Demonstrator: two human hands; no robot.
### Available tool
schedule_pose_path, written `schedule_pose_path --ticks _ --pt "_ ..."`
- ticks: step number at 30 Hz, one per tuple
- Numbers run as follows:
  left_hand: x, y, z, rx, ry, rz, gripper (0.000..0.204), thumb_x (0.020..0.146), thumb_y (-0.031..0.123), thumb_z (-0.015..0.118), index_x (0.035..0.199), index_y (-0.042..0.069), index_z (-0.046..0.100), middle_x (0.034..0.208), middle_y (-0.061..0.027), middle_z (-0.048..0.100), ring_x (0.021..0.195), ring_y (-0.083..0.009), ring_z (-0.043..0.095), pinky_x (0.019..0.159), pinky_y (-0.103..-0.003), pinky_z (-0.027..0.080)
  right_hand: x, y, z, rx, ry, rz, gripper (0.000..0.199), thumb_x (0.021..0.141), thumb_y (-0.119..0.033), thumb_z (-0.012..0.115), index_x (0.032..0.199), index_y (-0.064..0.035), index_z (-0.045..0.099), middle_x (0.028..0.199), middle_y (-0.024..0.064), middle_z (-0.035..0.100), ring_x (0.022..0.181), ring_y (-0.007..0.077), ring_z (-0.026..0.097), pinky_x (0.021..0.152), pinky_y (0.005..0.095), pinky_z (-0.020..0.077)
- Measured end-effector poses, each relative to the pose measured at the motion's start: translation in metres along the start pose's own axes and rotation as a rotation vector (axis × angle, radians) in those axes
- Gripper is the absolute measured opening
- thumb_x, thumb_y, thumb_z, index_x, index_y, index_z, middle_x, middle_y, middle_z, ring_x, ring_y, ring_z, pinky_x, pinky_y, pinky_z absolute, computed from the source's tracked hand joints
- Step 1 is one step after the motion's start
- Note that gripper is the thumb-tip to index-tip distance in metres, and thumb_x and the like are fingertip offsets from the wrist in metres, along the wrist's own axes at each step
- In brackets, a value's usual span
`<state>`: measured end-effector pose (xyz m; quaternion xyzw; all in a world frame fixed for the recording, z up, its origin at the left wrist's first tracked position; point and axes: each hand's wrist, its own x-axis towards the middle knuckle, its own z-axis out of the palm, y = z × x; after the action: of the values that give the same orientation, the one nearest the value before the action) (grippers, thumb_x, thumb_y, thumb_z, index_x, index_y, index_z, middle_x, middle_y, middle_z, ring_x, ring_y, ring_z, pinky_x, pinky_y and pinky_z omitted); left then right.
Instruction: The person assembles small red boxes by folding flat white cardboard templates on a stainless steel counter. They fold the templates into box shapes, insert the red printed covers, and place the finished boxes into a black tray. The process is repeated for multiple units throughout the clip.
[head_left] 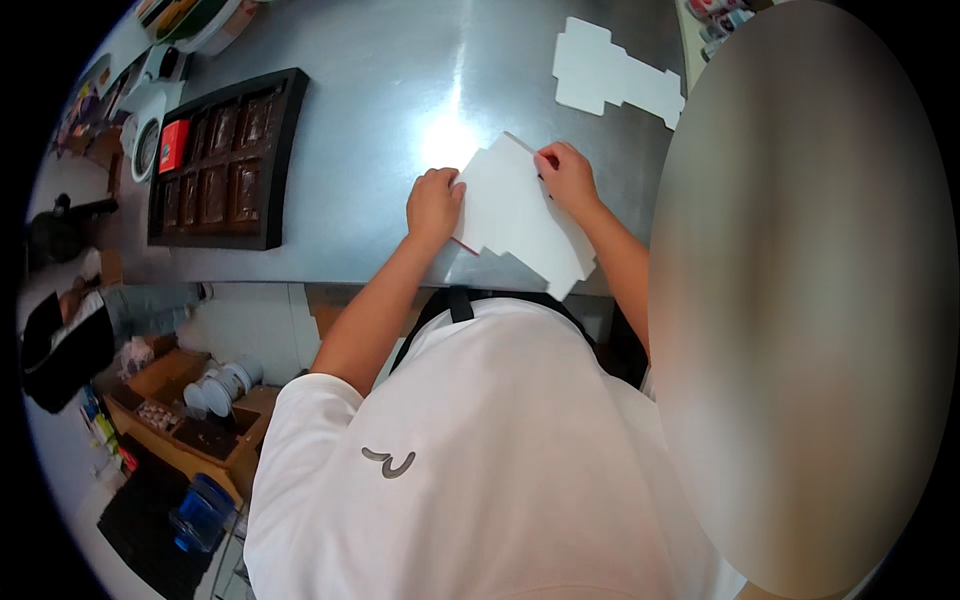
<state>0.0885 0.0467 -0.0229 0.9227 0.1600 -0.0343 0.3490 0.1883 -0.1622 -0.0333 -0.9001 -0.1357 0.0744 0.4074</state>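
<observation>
A flat white die-cut box blank [515, 205] lies tilted across the metal table near its front edge, with a thin red edge showing along its lower left side. My left hand [435, 204] grips its left edge, thumb on the white face and fingers curled. At the upper right edge my right hand [568, 176] pinches the card, fingers bent in. A second white box blank [606, 72] lies flat farther off to the right, apart from both hands.
On the table's left stands a dark divided tray [270, 160] of brown wrapped blocks, with a small red box [174, 146] in one corner. A white round-dialled scale [147, 140] sits beyond it. A large blurred shape [800, 300] covers the right side. Below left are cardboard boxes [235, 455].
</observation>
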Motion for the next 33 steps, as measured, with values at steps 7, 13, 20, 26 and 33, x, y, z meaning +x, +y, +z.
schedule_pose_path --ticks 7,13,20,26,33 --pt "-0.006 -0.012 0.003 -0.034 0.007 -0.072 0.031 0.077 0.023 0.067 0.100 0.003 0.064 0.092 -0.0144 0.060 0.083 -0.0292 0.060 0.073 -0.039 0.048 0.008 -0.050 -0.001 -0.397 0.062 -0.464 0.038 0.072 -0.014 0.070 0.108 -0.0102 0.059 0.112 0.0090 0.054 0.110 0.0273 0.046 0.092 0.0391 0.0374" --pt "-0.027 -0.005 0.001 0.009 0.020 -0.115 0.042 0.070 0.024 0.073 0.104 0.004 0.057 0.105 -0.0149 0.054 0.098 -0.0321 0.054 0.083 -0.041 0.046 0.028 -0.072 0.021 -0.554 -0.514 -0.579 0.031 0.065 -0.018 0.073 0.093 -0.0088 0.062 0.101 0.0122 0.055 0.100 0.0299 0.051 0.087 0.0413 0.0417" --pt "-0.029 0.010 0.014 0.140 -0.058 -0.087 0.049 0.066 0.029 0.077 0.101 0.003 0.055 0.101 -0.0154 0.053 0.095 -0.0293 0.057 0.076 -0.039 0.051 0.052 -0.050 0.027 -0.423 -0.616 -0.715 0.039 0.057 -0.015 0.080 0.089 -0.0051 0.060 0.090 0.0126 0.058 0.091 0.0330 0.053 0.080 0.0414 0.0441" --pt "-0.034 0.009 0.035 0.057 -0.003 -0.121 0.063 0.057 0.017 0.081 0.108 0.001 0.048 0.108 -0.0196 0.049 0.097 -0.0335 0.055 0.078 -0.042 0.049 0.037 -0.072 0.013 -0.462 -0.630 -0.779 0.057 0.043 -0.015 0.085 0.094 -0.0088 0.058 0.094 0.0117 0.053 0.093 0.0335 0.050 0.081 0.0434 0.0408" --pt "-0.024 0.009 0.039 -0.057 0.074 -0.080 0.031 0.068 0.002 0.061 0.098 -0.001 0.053 0.100 -0.0200 0.054 0.094 -0.0354 0.057 0.079 -0.044 0.048 0.050 -0.077 0.008 -0.487 -0.694 -0.789 0.044 0.048 -0.015 0.084 0.084 -0.0068 0.060 0.091 0.0123 0.056 0.090 0.0324 0.052 0.079 0.0416 0.0426"
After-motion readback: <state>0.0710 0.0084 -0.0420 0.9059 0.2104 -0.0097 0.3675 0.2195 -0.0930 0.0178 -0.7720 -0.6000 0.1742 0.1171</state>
